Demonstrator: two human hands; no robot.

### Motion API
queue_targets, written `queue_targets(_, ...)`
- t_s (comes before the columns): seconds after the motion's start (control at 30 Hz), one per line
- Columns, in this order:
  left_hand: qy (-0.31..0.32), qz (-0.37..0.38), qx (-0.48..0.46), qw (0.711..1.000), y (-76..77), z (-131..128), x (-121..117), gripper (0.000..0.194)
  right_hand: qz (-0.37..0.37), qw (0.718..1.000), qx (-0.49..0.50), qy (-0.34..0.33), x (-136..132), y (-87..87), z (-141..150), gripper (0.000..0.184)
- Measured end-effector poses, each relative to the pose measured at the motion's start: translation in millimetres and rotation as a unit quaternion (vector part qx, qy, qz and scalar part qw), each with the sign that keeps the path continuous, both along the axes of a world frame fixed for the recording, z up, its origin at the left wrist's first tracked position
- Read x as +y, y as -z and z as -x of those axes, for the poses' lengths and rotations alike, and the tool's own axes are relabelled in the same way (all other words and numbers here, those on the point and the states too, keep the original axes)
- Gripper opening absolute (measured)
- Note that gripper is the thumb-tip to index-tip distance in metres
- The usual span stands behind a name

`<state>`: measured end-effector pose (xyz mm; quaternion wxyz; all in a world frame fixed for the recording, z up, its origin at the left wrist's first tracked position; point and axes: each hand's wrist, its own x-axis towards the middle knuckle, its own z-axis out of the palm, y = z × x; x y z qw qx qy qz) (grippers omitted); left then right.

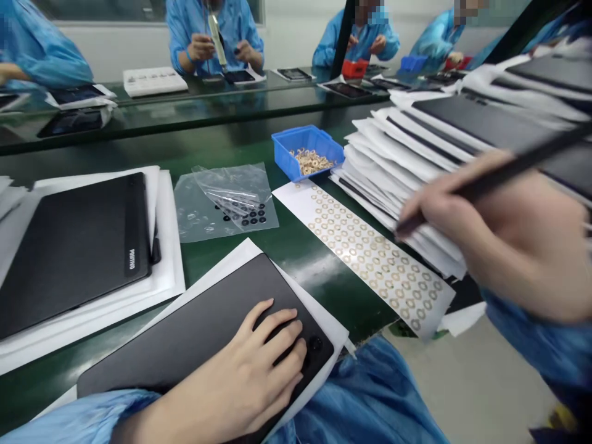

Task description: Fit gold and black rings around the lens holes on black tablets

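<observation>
Left hand (256, 370) is lying palm-down on dark tablet (208, 327), fingers slightly apart, gripping nothing. Tablet is resting on white sheet (324, 313) at near edge of green table (201, 262). Right hand (509, 240), blurring, is pinching 1 dark pen-like tool (513, 165); tip is showing by right edge of ring sheet (296, 200), can't tell if touching. Blue bin (287, 154) of small rings (312, 161) is sitting at that sheet's far end; clear bags (193, 197) are lying to its left.
</observation>
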<state>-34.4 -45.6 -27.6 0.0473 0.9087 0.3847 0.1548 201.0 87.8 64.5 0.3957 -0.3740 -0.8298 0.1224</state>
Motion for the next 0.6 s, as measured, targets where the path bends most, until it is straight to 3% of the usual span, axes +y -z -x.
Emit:
queue_targets(0.07, -0.003, 0.003, -0.006, 1.000, 2.0, 0, -1, 0.024, -0.021, 0.999, 0.021, 0.036, 42, -14.9, 24, 0.031)
queue_targets(0.13, 0.000, 0.004, -0.006, 1.000, 2.5, 0, -1, 0.024, -0.026, 0.999, 0.034, 0.032, 82, -18.8, 52, 0.053)
queue_targets(0.23, 0.004, 0.002, -0.001, 1.000, 1.0, 1, -2, 0.024, 0.018, 0.999, -0.013, 0.034, 130, -9.9, 84, 0.048)
queue_targets(0.3, 0.006, 0.006, 0.006, 1.000, -0.3, 1, -2, 0.024, 0.030, 0.999, -0.029, 0.033, 152, -1.6, 95, 0.035)
queue_targets(0.47, 0.009, 0.009, 0.015, 1.000, -1.2, 3, -1, 0.024, 0.049, 0.997, -0.046, 0.026, 172, 4.5, 105, 0.012)
queue_targets(0.6, 0.014, 0.010, 0.029, 0.999, -4.6, 4, 0, 0.023, 0.068, 0.993, -0.085, -0.053, 153, 12.8, 126, 0.013)
